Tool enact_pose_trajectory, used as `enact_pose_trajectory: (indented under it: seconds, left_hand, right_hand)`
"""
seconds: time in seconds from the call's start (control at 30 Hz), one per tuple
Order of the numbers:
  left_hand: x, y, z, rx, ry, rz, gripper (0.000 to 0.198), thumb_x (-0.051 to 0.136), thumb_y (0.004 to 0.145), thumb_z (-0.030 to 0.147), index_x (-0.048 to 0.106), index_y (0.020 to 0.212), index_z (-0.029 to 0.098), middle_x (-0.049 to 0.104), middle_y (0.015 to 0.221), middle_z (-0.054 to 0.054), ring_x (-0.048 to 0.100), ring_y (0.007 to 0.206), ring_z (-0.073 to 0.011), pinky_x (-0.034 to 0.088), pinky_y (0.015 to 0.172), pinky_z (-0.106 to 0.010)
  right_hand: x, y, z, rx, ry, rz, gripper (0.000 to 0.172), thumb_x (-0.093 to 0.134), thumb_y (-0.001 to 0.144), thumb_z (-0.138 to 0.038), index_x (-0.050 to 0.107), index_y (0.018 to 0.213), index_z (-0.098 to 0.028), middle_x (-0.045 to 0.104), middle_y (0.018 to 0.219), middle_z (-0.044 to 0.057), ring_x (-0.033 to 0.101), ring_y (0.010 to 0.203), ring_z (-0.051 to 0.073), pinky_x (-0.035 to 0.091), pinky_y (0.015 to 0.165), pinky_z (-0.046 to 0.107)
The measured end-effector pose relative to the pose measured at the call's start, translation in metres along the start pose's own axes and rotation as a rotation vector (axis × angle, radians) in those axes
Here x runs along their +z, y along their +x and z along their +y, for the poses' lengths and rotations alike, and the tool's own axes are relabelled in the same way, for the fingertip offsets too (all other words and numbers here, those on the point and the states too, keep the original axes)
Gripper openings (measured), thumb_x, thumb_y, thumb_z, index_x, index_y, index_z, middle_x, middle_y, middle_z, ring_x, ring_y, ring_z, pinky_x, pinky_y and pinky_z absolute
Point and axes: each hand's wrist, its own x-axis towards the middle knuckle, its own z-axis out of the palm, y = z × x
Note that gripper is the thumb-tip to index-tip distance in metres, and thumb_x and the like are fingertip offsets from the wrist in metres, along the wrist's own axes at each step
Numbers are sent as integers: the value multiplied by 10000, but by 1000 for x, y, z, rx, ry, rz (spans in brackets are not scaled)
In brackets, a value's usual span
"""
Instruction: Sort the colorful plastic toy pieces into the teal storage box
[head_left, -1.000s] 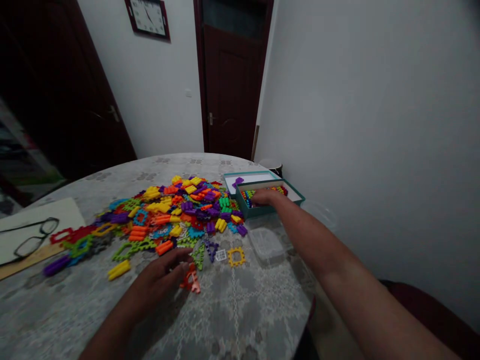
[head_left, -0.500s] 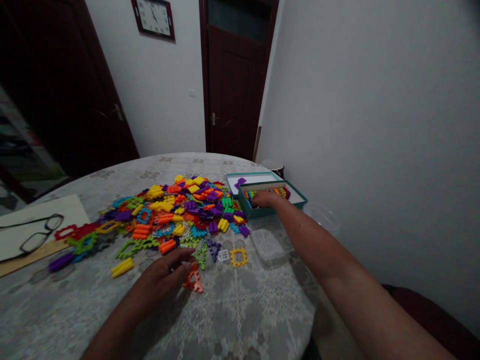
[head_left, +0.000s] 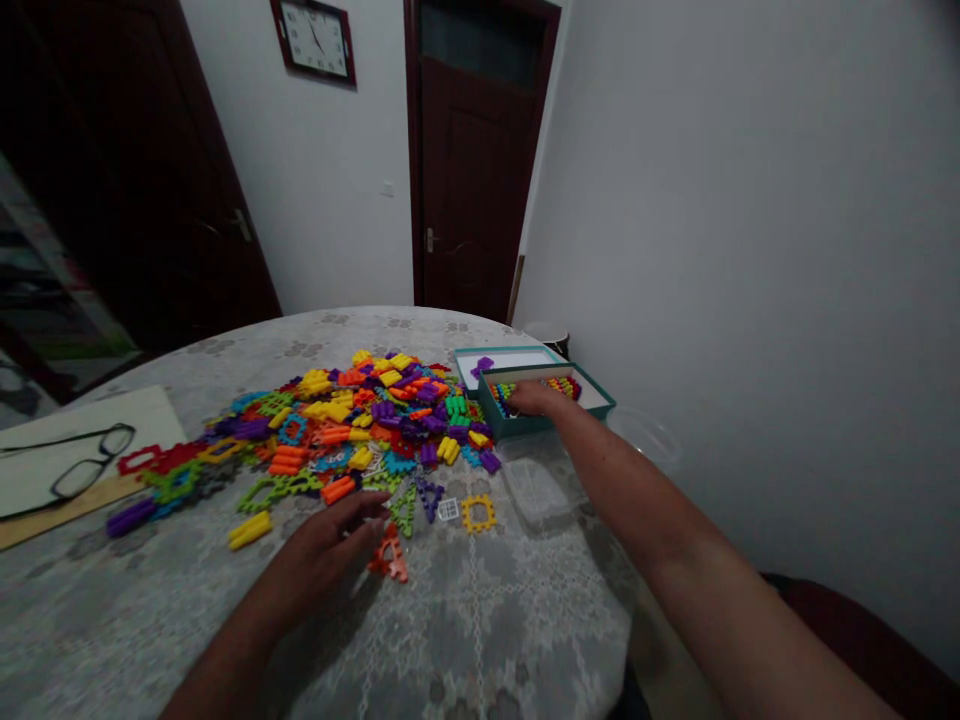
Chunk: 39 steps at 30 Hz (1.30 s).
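Observation:
My left hand [head_left: 330, 545] lies flat on the tablecloth, fingers stretched out, its fingertips touching an orange triangular plastic piece [head_left: 391, 556]. My right hand [head_left: 532, 397] reaches into a teal box [head_left: 517, 422] that holds rows of coloured pieces; its fingers are down among them and hidden. A wide pile of coloured plastic building pieces [head_left: 352, 420] covers the middle of the round table [head_left: 480, 630]. A green triangle [head_left: 403, 509], a purple triangle [head_left: 430, 495] and a yellow square frame [head_left: 478, 513] lie just beyond my left hand.
A second teal tray [head_left: 506, 355] with a purple piece sits behind the box. A clear plastic lid [head_left: 534, 490] lies near the table's right edge. Glasses [head_left: 82, 462] rest on a board at the left. A wall stands close on the right, doors behind.
The view shifted slightly. Both hands stay roughly where they were; the right hand remains in the teal box, the left by the orange piece.

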Motion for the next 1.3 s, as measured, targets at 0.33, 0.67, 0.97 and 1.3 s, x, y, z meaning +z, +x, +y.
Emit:
enact_pose_trajectory:
  seconds: [0.33, 0.67, 0.97, 1.3]
  left_hand:
    - [-32, -8, -7, -92, -113, 743, 414, 623, 905, 457, 770, 1200, 206, 822, 1110, -79, 746, 934, -243, 610, 845, -362]
    - [-97, -23, -21, -135, 372, 697, 309, 610, 960, 202, 764, 1228, 206, 794, 1259, -120, 730, 1159, -282, 534, 1084, -429]
    - [-77, 17, -45, -313, 747, 323, 435, 786, 938, 432, 746, 1303, 199, 759, 1294, -192, 701, 1217, -362, 537, 1014, -427]
    - [-50, 14, -47, -146, 851, 169, 349, 683, 974, 296, 733, 1313, 229, 709, 1351, -152, 636, 1216, -362, 509, 1005, -475]
  right_hand:
    - [68, -112, -103, -582, 545, 651, 244, 530, 1035, -229, 763, 1099, -197, 800, 1090, 104, 749, 1012, 241, 560, 938, 335]
    - [145, -154, -166, -1020, 666, 605, 232, 579, 984, -118, 709, 1140, -231, 768, 1069, 96, 717, 1014, 253, 604, 914, 423]
    - [140, -145, -146, -908, 684, 542, 195, 528, 994, -115, 668, 1051, -239, 727, 961, 69, 688, 905, 238, 573, 807, 394]
    - [140, -136, -149, -858, 700, 478, 215, 532, 974, -111, 712, 1027, -215, 727, 924, 75, 667, 873, 237, 549, 803, 388]
